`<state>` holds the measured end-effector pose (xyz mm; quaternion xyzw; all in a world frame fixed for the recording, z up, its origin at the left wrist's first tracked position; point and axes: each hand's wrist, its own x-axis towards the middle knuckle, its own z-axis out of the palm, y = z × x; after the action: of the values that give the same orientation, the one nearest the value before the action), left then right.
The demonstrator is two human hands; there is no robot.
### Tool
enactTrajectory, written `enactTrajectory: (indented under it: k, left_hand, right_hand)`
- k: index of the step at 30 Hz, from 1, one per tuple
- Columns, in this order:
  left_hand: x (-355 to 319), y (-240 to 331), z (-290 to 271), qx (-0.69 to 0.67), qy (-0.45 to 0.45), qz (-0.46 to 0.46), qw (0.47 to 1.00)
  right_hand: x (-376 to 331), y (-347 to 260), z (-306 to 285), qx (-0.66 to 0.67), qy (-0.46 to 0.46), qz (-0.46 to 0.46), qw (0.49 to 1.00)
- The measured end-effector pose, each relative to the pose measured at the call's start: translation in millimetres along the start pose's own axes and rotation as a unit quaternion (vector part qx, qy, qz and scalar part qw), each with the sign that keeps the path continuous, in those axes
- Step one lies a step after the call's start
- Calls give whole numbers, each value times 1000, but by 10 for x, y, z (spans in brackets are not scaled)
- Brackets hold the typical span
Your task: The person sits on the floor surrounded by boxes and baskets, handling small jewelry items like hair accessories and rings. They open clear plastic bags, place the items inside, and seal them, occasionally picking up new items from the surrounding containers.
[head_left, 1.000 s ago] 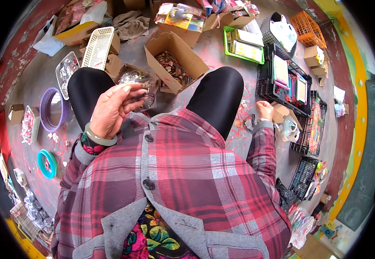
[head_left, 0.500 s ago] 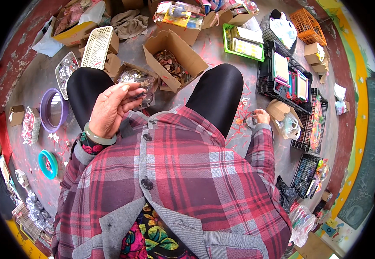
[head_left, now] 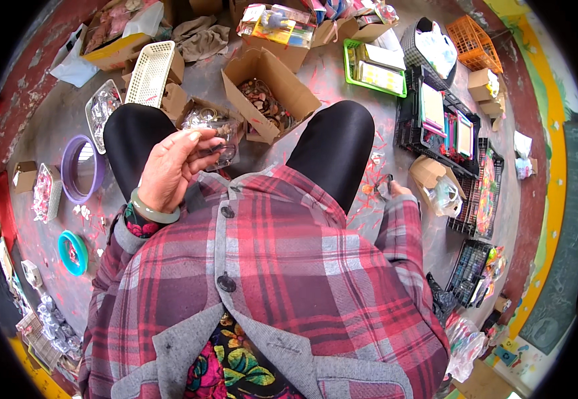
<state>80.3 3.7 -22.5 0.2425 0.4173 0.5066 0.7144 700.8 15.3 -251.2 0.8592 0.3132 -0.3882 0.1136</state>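
Note:
My left hand (head_left: pixel 174 166), a pale bangle at its wrist, is raised over my left thigh. Its thumb and fingers pinch the top of a small clear plastic bag (head_left: pixel 227 154) that has dark ring-like pieces in it. Down beside my right thigh, my right hand (head_left: pixel 400 190) is closed and partly hidden by its sleeve. A small dark tip shows at its fingers, too small to name. Just past the bag are a cardboard box of metal rings (head_left: pixel 200 117) and a larger open cardboard box (head_left: pixel 243 106) with flat brown pieces inside.
Left of me stand a purple round basin (head_left: pixel 68 179), a turquoise ring-shaped tray (head_left: pixel 62 251) and a white basket (head_left: pixel 144 78). On the right are black crates (head_left: pixel 405 130), a small cardboard box with a plastic bag (head_left: pixel 428 174) and a green tray (head_left: pixel 350 70). Red scraps litter the floor.
My right hand has turned and drawn slightly down, and a dark tip now shows at its fingers. The left hand keeps the bag in nearly the same place.

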Motion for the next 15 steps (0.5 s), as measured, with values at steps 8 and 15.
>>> enactTrajectory:
  k: [8,15]
  left_hand:
    - [-52,-6,30,1,7,4,1000]
    - [-61,15,26,-5,12,-2,1000]
  right_hand:
    - [-301,-179,-104,560,-154,-96,809]
    - [-285,-240,28,538,-98,-99,831]
